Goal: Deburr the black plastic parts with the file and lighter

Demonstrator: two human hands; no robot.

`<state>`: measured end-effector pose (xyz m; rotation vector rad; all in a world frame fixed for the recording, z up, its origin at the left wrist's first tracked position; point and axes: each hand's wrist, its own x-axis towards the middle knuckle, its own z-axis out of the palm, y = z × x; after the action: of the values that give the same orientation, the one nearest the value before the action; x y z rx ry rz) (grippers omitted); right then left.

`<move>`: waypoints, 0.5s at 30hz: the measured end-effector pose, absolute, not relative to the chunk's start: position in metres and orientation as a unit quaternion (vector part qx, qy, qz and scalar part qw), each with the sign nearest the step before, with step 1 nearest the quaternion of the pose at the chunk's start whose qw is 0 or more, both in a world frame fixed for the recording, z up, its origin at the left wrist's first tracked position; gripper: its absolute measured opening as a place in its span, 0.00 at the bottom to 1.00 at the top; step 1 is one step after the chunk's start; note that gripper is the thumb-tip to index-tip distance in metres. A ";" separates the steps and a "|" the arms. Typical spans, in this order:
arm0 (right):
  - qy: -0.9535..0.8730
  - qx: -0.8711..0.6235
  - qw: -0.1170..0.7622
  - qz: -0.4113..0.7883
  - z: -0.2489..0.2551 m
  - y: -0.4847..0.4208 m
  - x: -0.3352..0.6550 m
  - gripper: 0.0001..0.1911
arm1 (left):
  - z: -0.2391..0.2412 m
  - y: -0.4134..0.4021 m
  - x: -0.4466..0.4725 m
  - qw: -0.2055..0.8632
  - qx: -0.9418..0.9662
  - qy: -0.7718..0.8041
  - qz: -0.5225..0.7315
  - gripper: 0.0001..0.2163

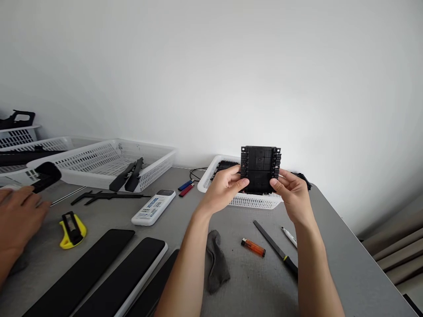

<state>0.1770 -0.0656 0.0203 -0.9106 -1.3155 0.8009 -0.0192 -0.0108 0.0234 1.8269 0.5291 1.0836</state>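
Note:
I hold a square black plastic part (260,168) upright in front of me with both hands. My left hand (224,187) grips its lower left edge with thumb and fingers. My right hand (292,191) pinches its lower right edge. The part has rows of small lugs down both sides. Right behind it stands a small white mesh basket (244,200) with more black parts inside.
On the grey table lie an orange lighter (253,247), a black file (276,248), a pen (289,237), a grey cloth (216,262), a white remote (153,207), a yellow cutter (72,229) and long black panels (99,268). White baskets (99,165) stand at left. Another person's hand (16,220) rests at far left.

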 end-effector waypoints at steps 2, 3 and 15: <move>-0.596 -0.434 0.587 0.334 0.022 -0.068 0.185 0.26 | 0.023 -0.009 -0.021 0.461 0.736 0.232 0.438 0.25; -0.605 -0.467 0.564 0.313 0.021 -0.070 0.191 0.27 | 0.022 -0.008 -0.022 0.458 0.734 0.243 0.440 0.26; -0.567 -0.807 -0.015 0.162 -0.121 -0.107 0.284 0.10 | 0.019 0.000 -0.022 0.483 0.686 0.280 0.466 0.27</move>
<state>0.2838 -0.1071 -0.1209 -2.5615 -1.8002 0.5127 -0.0216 -0.0003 0.0185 1.6719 0.6815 1.1350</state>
